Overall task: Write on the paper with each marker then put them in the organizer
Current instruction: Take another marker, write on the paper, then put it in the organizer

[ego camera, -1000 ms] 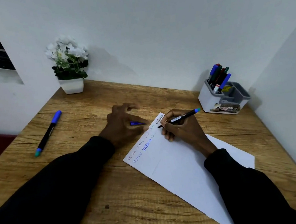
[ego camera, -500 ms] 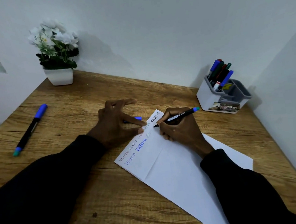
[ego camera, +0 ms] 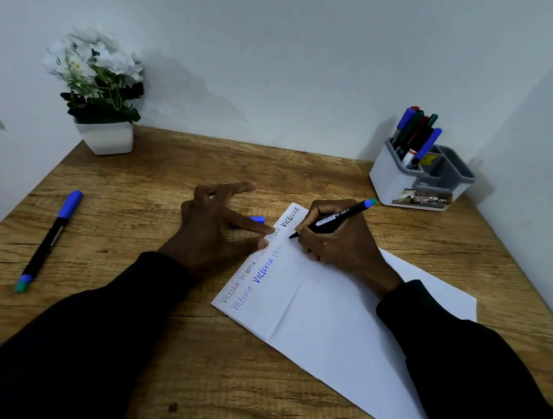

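The right hand (ego camera: pixel 335 237) is clamped around a black marker (ego camera: pixel 340 216), tip on the paper (ego camera: pixel 330 322), which lies from the counter's (ego camera: pixel 216 367) middle toward 5 o'clock. The left hand (ego camera: pixel 216 228) is spread, fingertips pressing the paper's 10 o'clock edge, with a blue cap (ego camera: pixel 256 218) peeking out beside them. The organizer (ego camera: pixel 397 180) stands at 2 o'clock, another marker (ego camera: pixel 48 241) lies at 9, and a flowerpot (ego camera: pixel 107 137) sits at 11.

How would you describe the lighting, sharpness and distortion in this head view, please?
Head view: dim, bluish light; the flower pot and organizer cast soft shadows on the wall; wide-angle stretch swells the sleeves at the bottom; bold writing on the paper is legible, fainter words blur.
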